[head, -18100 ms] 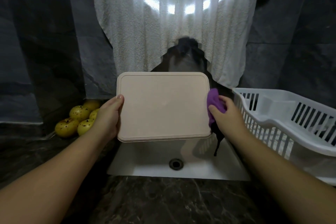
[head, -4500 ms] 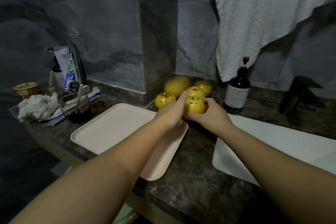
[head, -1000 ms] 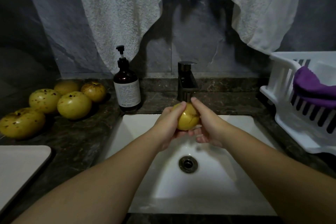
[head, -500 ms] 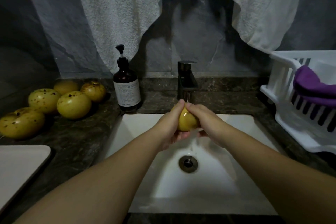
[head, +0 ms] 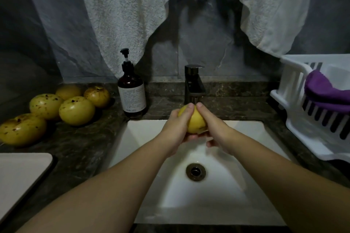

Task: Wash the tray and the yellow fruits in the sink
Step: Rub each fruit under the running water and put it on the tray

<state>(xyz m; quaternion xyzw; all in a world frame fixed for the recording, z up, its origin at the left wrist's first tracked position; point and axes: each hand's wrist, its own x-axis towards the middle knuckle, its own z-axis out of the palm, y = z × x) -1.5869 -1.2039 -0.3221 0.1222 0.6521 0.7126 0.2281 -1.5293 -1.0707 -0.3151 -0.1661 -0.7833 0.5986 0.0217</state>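
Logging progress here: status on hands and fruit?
Left hand and right hand both grip one yellow fruit under the faucet. Five fruits wait on the counter. Nothing in the way.

Holding one yellow fruit (head: 196, 122) between left hand (head: 177, 128) and right hand (head: 214, 128), mid-frame, right under the dark faucet (head: 194, 83) and above the white sink (head: 217, 195). Five more spotty fruits (head: 76, 110) piled at left, beside a brown pump bottle (head: 132, 93). Pale tray (head: 19, 174) lower left; white rack (head: 312, 119) with purple cloth (head: 325, 91) far right.
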